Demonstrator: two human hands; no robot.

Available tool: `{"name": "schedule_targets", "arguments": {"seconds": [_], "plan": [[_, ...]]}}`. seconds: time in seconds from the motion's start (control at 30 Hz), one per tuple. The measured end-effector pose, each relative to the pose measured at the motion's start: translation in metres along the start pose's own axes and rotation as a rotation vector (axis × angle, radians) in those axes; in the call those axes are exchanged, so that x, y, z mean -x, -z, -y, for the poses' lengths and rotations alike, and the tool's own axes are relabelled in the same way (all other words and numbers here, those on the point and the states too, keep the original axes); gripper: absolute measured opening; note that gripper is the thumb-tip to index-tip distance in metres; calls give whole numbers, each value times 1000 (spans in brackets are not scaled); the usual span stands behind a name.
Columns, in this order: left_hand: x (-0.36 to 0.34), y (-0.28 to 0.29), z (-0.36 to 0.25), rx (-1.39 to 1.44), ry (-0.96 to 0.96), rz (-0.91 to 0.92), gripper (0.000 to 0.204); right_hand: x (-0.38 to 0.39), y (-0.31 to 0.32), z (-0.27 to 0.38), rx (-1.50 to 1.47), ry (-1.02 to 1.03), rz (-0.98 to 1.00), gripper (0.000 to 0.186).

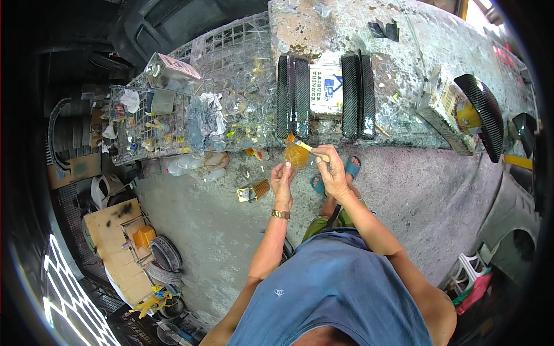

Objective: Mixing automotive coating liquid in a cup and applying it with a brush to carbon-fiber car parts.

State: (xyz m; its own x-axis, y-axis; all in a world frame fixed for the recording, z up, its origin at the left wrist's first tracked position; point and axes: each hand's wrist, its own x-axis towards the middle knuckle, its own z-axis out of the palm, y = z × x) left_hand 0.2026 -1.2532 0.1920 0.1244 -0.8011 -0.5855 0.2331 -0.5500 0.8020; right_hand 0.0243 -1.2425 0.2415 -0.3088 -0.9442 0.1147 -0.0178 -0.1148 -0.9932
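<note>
My left hand (283,181), a watch on its wrist, has its fingers closed on a round cup (296,157) with amber-yellow contents. My right hand (333,172) grips the pale handle of a paintbrush (310,148). The orange-tinted brush tip is above the cup's far rim, close to the near end of a glossy black carbon-weave part (293,95); I cannot tell whether it touches. A matching carbon-weave part (358,95) lies to the right. Between the two sits a white rectangular tin (326,87).
A worn workbench (398,69) runs across in front, with a wire-mesh section holding a metal can (173,72) and crumpled scraps at left. Another carbon-weave part (482,115) leans at right by a box (441,98). A yellow-brown tin (253,191) and plastic bottles (190,163) are below the bench edge.
</note>
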Motion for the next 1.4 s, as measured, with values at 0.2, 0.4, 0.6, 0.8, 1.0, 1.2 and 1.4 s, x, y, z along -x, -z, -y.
{"name": "schedule_targets", "arguments": {"seconds": [0.2,0.4,0.6,0.8,1.0,1.2,1.4], "plan": [[-2,2,0,-63,-16,-11,38,0,10,-1,36,-13,44,17],[-1,2,3,-67,0,-3,39,-27,4,15,104,42,126,17],[0,2,3,-78,-1,11,39,-20,1,13,-154,-56,-99,16],[4,2,3,-94,0,24,39,-7,-1,-1,-59,-162,-90,13],[5,1,4,-115,9,6,37,-5,6,4,106,91,-37,21],[4,1,5,-110,-2,25,37,-9,12,10,234,108,89,27],[3,3,8,-49,25,19,41,-9,17,17,326,160,124,25]]}}
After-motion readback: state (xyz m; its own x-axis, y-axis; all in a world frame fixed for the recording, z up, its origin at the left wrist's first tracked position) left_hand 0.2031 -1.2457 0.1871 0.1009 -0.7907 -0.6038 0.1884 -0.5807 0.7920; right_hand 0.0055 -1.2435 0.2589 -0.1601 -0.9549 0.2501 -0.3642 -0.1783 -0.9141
